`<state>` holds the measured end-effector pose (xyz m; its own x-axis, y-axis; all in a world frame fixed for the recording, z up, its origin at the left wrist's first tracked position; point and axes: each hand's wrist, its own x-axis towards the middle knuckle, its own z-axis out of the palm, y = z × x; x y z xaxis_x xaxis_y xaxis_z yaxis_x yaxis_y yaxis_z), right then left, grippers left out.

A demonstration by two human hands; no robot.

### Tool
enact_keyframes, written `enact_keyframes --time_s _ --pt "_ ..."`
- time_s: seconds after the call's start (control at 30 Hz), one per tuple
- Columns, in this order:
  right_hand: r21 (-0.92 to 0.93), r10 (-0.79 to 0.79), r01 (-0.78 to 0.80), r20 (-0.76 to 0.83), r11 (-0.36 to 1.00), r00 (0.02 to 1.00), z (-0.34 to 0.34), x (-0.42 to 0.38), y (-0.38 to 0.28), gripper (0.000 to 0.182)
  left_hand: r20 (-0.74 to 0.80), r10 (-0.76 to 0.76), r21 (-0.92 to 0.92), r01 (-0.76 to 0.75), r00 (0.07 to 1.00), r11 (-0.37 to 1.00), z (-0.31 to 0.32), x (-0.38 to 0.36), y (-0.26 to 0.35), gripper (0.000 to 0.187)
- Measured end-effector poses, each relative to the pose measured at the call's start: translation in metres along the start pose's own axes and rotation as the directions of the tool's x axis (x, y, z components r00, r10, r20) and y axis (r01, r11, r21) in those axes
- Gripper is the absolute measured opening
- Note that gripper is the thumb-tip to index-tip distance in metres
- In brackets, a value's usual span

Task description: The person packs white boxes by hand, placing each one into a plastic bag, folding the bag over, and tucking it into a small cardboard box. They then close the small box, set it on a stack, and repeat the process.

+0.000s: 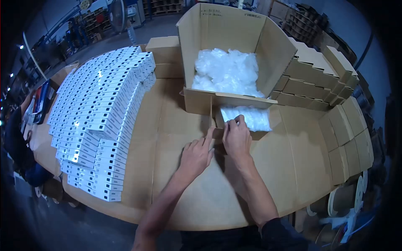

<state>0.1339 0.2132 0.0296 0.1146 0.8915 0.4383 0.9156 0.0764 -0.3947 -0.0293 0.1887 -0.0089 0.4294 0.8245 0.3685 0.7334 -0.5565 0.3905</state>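
Observation:
A small open cardboard box (pixel 263 136) stands in the middle of the table, filled with clear plastic bags (pixel 251 118). One thin flap (pixel 211 113) stands upright at its left side. My right hand (pixel 238 138) is at the near left part of this box, its fingers curled over the near edge against the bags; the fingertips are partly hidden. To the left, my left hand (pixel 196 157) has its index finger stretched to the box's near left corner. Its other fingers are loosely spread, and the thumb is apart.
Behind stands a large open carton (pixel 274 62) holding more clear plastic bags (pixel 228 69). Stacked white labelled boxes (pixel 100 113) fill the left side. Closed brown boxes (pixel 305 85) are stacked at back right, others (pixel 349 136) along the right edge. Another person's arm (pixel 28 102) shows far left.

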Motion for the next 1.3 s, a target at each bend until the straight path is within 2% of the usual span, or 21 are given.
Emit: enact_keyframes --time_s 0.03,0.13,0.2,0.23,0.27,0.33,0.4,0.43,0.53,0.67,0.7,0.8,0.83,0.93,0.97,1.07,1.27,1.3 --pt "0.011 0.034 -0.034 0.046 0.999 0.998 -0.004 -0.004 -0.002 0.022 -0.012 0.003 -0.002 -0.003 1.000 1.000 -0.001 -0.002 0.002 0.088" --pt "-0.016 -0.137 0.136 -0.060 0.991 0.989 -0.004 -0.023 0.006 0.032 -0.014 -0.036 -0.002 0.036 0.999 0.999 -0.020 -0.010 0.011 0.086" --pt "0.135 -0.097 0.097 -0.010 0.986 0.995 -0.012 -0.032 0.001 0.049 -0.072 -0.056 0.012 0.057 0.996 0.998 -0.039 -0.028 0.010 0.084" --pt "0.125 -0.119 0.124 -0.042 0.984 0.992 -0.014 -0.034 -0.004 0.059 -0.113 -0.049 -0.001 0.049 0.992 0.999 -0.048 -0.040 0.005 0.077" --pt "0.202 -0.134 0.155 -0.113 0.967 0.985 -0.016 -0.037 -0.013 0.058 -0.182 -0.063 -0.013 0.062 0.981 0.998 -0.058 -0.051 0.002 0.063" --pt "0.323 -0.229 0.254 -0.114 0.912 0.967 -0.015 -0.036 -0.033 0.057 -0.255 -0.115 -0.016 0.114 0.960 0.993 -0.091 -0.075 -0.005 0.050" --pt "0.501 -0.338 0.299 -0.014 0.812 0.941 -0.018 -0.030 -0.068 0.055 -0.294 -0.182 0.056 0.207 0.938 0.977 -0.127 -0.097 -0.019 0.045" --pt "0.580 -0.396 0.309 0.026 0.754 0.918 -0.016 -0.025 -0.088 0.054 -0.317 -0.209 0.088 0.248 0.925 0.965 -0.145 -0.105 -0.028 0.043" --pt "0.608 -0.634 0.456 0.102 0.650 0.767 0.002 -0.009 -0.141 0.053 -0.488 -0.250 0.151 0.363 0.836 0.920 -0.191 -0.117 -0.051 0.046" --pt "0.658 -0.786 0.560 0.080 0.503 0.613 0.035 0.016 -0.210 0.054 -0.520 -0.237 0.238 0.406 0.821 0.883 -0.219 -0.119 -0.097 0.049" --pt "0.629 -0.829 0.625 0.055 0.462 0.557 0.042 0.024 -0.223 0.056 -0.513 -0.224 0.257 0.397 0.829 0.881 -0.222 -0.117 -0.106 0.050" --pt "0.592 -0.829 0.622 0.151 0.512 0.538 0.046 0.033 -0.251 0.055 -0.483 -0.195 0.352 0.393 0.854 0.849 -0.217 -0.118 -0.130 0.051" --pt "0.582 -0.837 0.646 0.117 0.494 0.535 0.053 0.035 -0.255 0.054 -0.478 -0.194 0.369 0.396 0.857 0.841 -0.216 -0.118 -0.134 0.051" --pt "0.571 -0.809 0.600 0.220 0.560 0.545 0.061 0.038 -0.260 0.052 -0.480 -0.198 0.381 0.407 0.854 0.830 -0.217 -0.119 -0.135 0.049" --pt "0.553 -0.845 0.678 0.095 0.484 0.526 0.070 0.039 -0.257 0.060 -0.481 -0.183 0.395 0.399 0.857 0.828 -0.217 -0.120 -0.136 0.048" --pt "0.558 -0.859 0.701 0.043 0.444 0.510 0.072 0.041 -0.255 0.061 -0.475 -0.166 0.405 0.382 0.864 0.831 -0.219 -0.122 -0.140 0.049" --pt "0.612 -0.837 0.610 0.170 0.504 0.520 0.058 0.039 -0.254 0.060 -0.487 -0.165 0.416 0.393 0.858 0.820 -0.222 -0.125 -0.140 0.047" --pt "0.652 -0.810 0.546 0.188 0.525 0.555 0.052 0.037 -0.252 0.063 -0.482 -0.171 0.418 0.397 0.860 0.817 -0.223 -0.128 -0.141 0.046"
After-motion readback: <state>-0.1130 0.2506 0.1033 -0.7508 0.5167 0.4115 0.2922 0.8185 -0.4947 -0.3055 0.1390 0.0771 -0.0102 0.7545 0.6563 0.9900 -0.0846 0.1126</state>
